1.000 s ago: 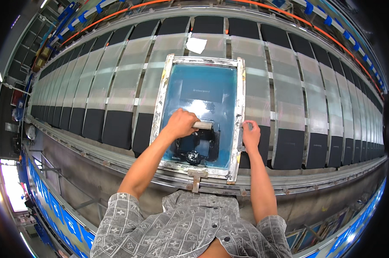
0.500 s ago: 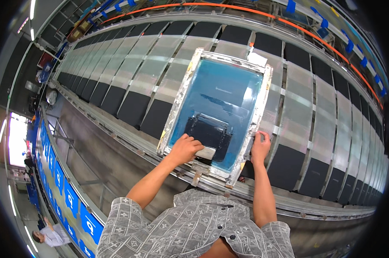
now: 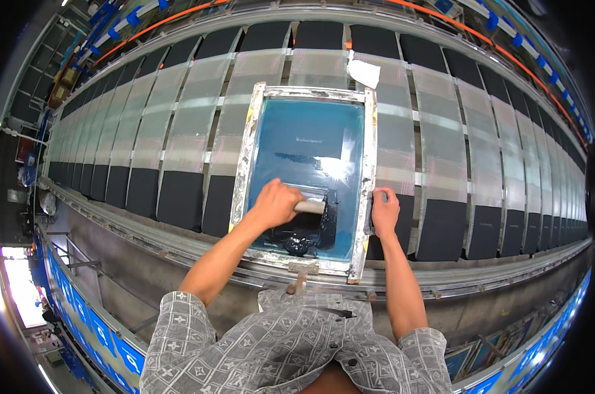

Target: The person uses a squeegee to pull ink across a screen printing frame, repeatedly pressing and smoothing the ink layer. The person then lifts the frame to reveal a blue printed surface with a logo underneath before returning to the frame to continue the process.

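A screen-printing frame point(image 3: 371, 131) with a blue mesh point(image 3: 310, 121) lies across the long row of pallets in front of me. My left hand point(image 3: 275, 203) is closed round the pale handle of a squeegee point(image 3: 310, 207), which stands on the lower half of the mesh. Its blade is mostly hidden by my hand. Black ink point(image 3: 299, 246) is pooled on the mesh near the frame's near end, with a dark smear around it. At the frame's right side, my right hand point(image 3: 385, 210) has its fingers curled against the outer edge.
Grey-and-black pallets point(image 3: 182, 141) run left and right in a curved-looking row. A metal rail point(image 3: 435, 279) borders their near side. A white piece of cloth or paper point(image 3: 364, 73) sits beyond the frame's far right corner. An orange line point(image 3: 435, 14) runs along the far side.
My left hand has pushed the squeegee away from me over the mesh, uncovering pooled ink on the near side. My right hand stays at the frame's edge. The view has turned.
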Demonstrator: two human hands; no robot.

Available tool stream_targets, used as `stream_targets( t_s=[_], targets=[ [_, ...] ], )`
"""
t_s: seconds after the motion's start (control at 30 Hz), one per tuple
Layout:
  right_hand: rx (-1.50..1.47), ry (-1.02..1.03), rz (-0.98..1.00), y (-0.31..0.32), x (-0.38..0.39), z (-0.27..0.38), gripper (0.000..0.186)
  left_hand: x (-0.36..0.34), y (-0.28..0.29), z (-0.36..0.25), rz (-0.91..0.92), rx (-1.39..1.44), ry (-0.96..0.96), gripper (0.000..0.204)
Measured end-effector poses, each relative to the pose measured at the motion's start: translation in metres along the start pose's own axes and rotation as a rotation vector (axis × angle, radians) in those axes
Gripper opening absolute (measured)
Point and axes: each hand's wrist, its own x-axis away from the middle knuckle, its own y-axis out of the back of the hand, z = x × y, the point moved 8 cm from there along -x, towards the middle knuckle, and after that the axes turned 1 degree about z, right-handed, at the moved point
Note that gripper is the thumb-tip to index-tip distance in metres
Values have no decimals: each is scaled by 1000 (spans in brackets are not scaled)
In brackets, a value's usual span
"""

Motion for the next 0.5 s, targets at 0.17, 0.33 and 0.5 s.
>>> stream_targets(
  t_s=[0.17, 0.33, 0.5],
  targets=[
    [12, 4, -12, -2, 9, 14, 28, -17, -9, 22, 102, -110, 34, 25],
    [-4, 0, 7, -3, 8, 7, 29, 24, -28, -8, 125, -135, 17, 25],
    [-32, -18, -1, -2, 5, 4, 28, 64, -33, -41, 228, -28, 6, 24]
  ],
)
